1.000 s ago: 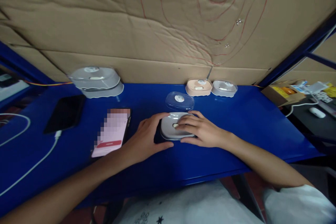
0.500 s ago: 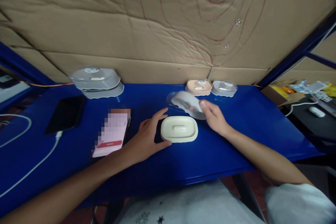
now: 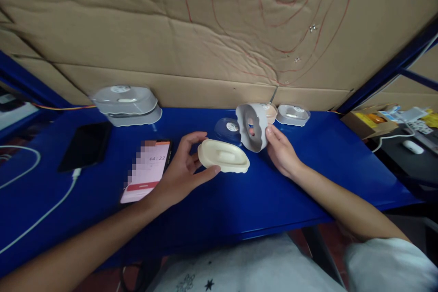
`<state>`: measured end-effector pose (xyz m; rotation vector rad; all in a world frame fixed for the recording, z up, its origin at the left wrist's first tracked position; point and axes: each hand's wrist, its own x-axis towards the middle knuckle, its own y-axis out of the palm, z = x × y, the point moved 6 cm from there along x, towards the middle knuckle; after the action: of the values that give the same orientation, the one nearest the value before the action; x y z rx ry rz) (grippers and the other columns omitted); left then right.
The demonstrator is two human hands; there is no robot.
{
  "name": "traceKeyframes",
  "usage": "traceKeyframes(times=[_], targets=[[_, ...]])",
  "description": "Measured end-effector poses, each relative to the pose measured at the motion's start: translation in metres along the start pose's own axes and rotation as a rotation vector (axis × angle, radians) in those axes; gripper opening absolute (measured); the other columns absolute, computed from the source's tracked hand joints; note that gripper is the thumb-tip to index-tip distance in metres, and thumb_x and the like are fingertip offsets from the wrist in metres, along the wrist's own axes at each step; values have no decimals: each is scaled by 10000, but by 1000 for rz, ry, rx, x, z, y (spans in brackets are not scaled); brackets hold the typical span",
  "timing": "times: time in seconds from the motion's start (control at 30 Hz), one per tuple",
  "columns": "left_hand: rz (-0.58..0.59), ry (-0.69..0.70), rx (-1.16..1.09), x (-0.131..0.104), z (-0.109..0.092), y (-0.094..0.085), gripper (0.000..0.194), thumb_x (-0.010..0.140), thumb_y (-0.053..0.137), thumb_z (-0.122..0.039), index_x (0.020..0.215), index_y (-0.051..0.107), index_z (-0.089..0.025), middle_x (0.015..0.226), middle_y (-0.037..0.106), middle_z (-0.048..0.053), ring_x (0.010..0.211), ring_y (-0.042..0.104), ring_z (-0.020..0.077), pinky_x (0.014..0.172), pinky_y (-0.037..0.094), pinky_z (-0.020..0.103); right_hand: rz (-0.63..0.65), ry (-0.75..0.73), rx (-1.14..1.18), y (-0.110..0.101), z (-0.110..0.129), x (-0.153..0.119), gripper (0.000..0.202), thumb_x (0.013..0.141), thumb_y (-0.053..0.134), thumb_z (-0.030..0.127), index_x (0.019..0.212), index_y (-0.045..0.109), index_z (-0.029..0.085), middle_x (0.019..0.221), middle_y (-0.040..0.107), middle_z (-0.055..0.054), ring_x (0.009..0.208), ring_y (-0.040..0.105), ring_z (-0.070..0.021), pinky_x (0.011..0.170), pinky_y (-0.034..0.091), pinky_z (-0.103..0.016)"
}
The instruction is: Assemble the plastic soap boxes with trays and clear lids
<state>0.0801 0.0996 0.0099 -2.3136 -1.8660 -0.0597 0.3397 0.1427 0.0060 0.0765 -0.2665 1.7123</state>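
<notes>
My left hand (image 3: 186, 164) grips the left end of a cream oval soap dish (image 3: 226, 157), thumb at its near edge. The dish is tilted, its raised centre ridge facing up. My right hand (image 3: 282, 151) pinches the lower right edge of a grey wavy-edged soap dish part (image 3: 252, 127), held nearly on edge. An opening shows through its middle. Just behind the cream dish, a clear oval lid (image 3: 222, 128) with a round sticker lies on the table, partly covered by the grey part.
Lidded grey soap dishes (image 3: 126, 106) are stacked at the back left. A peach one (image 3: 272, 112), partly hidden, and a grey one (image 3: 293, 115) stand back right. A lit phone (image 3: 148, 171) and a dark phone (image 3: 85, 146) on a white cable lie left on the blue table (image 3: 267, 205).
My left hand has taken hold of the cream dish and tilted it, moving it slightly left. My right hand has turned the grey part up on edge; the clear lid now lies apart from it.
</notes>
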Motion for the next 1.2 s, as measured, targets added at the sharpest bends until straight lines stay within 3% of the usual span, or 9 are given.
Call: traceKeyframes(times=[0.1,0.23,0.47,0.73,0.93,1.03,1.13,1.2], targets=[[-30,6,-32,1,-1,-1,681,784,856,-328,1344,468,-323,1414,536,37,1198,671,210,1052,597,402,112,-42,-76,14,3,-12,496,1088,456,610,1444,572,285,1333,743,-78,1156,723,-249,1004,593,-426],[17,29,-39,-1,-4,4,691,788,868,-333,1343,456,-325,1382,579,36,1194,689,223,1033,614,413,201,-166,-249,26,15,-26,463,1101,466,568,1444,579,278,1383,709,-76,1233,687,-244,1042,567,-405],[73,27,-27,-4,-1,9,747,794,877,-364,1397,436,-334,1525,545,78,1298,669,277,1052,615,447,377,-513,-521,50,37,-47,407,1138,436,374,1533,501,300,1481,651,-101,1413,576,-261,1183,450,-506],[76,-33,-29,-3,1,8,867,790,891,-357,1515,414,-363,1687,429,92,1435,582,328,1109,585,489,422,-565,-528,52,35,-48,450,1133,457,290,1583,471,300,1515,642,-82,1457,549,-233,1209,444,-501],[77,-20,12,1,3,6,873,794,892,-373,1538,436,-340,1631,512,102,1389,626,336,1076,612,493,483,-571,-676,55,30,-47,566,1080,586,405,1614,440,289,1579,564,-127,1497,505,-272,1216,457,-512],[95,-99,-23,2,10,7,901,778,905,-347,1542,429,-316,1572,568,111,1281,708,314,1064,622,499,480,-604,-741,53,25,-41,481,1095,548,362,1566,508,275,1601,532,-140,1520,473,-282,1230,434,-533],[122,-163,-36,2,15,9,937,763,909,-342,1553,408,-307,1556,584,119,1246,734,313,1081,609,511,521,-616,-705,51,21,-35,500,1088,552,443,1558,515,276,1597,541,-137,1516,480,-285,1244,412,-542],[119,-200,-27,2,16,7,955,746,912,-335,1555,406,-302,1571,575,125,1287,713,326,1114,582,519,475,-582,-622,44,19,-27,515,1107,487,487,1580,483,283,1600,543,-129,1514,487,-266,1243,418,-522]])
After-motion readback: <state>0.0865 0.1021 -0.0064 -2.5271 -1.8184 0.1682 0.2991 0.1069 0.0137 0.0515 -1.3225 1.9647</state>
